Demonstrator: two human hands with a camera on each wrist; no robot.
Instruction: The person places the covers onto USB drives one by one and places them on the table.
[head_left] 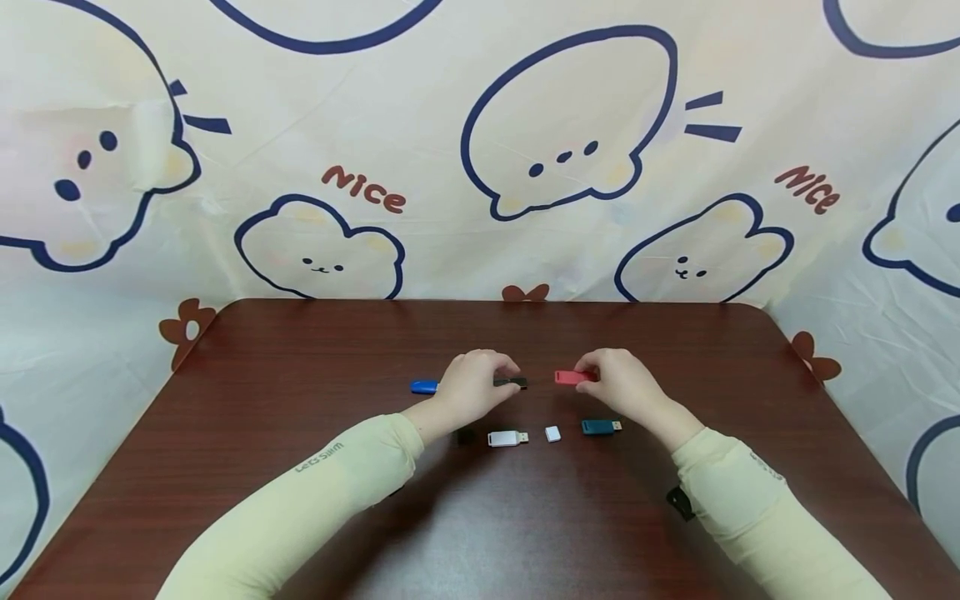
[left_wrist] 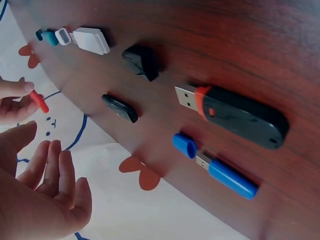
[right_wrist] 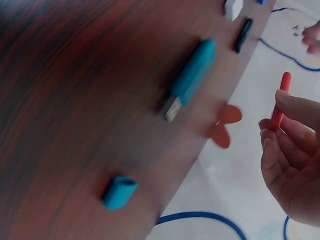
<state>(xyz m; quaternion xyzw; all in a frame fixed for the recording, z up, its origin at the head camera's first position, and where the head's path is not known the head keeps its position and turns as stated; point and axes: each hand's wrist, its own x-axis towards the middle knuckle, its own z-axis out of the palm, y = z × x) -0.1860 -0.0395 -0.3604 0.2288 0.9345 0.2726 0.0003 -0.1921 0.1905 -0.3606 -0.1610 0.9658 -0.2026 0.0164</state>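
My right hand (head_left: pixel 621 383) pinches a red USB stick (head_left: pixel 570 377) above the far part of the table; the right wrist view shows it between thumb and fingers. My left hand (left_wrist: pixel 47 192) holds nothing, its fingers loosely bent and the thumb apart. Close to that hand in the head view is a slim black piece (head_left: pixel 513 382), which lies on the table in the left wrist view. A blue USB stick (left_wrist: pixel 232 178) lies by its blue cap (left_wrist: pixel 185 145), near a black USB stick with an orange-red collar (left_wrist: pixel 245 116) and a black cap (left_wrist: pixel 141 62).
Nearer than the hands lie an uncapped white USB stick (head_left: pixel 503 438), a white cap (head_left: pixel 552 434) and a teal USB stick (head_left: pixel 598 427). The teal cap (right_wrist: pixel 120 193) lies off the teal stick's metal end. A patterned cloth (head_left: pixel 450 250) rises behind the brown table (head_left: pixel 525 533).
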